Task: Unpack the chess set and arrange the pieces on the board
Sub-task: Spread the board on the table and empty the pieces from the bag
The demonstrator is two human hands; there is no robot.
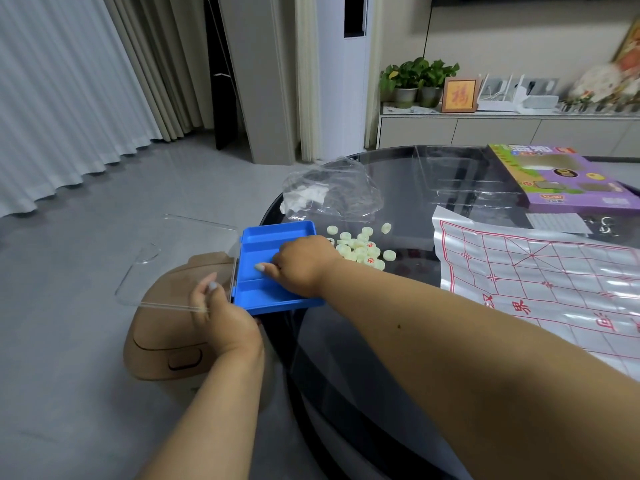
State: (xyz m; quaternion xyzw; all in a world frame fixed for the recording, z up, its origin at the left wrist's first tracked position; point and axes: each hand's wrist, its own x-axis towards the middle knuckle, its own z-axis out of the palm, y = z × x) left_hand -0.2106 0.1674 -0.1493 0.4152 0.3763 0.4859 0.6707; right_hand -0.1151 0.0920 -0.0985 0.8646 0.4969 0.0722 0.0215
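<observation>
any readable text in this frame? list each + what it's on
"汉界": board sheet, red print, seen upside down.
"福": framed picture on the sideboard, red on gold.
Red characters: a few chess pieces show them; too small to read.
Purple box: logo, title and labels all blurred; unreadable.
More red print at the sheet's right edge: cut off, unreadable.

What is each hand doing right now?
Left hand: grips the clear lid edge.
Right hand: fingers curled inside the blue case; contents cannot be told.
</observation>
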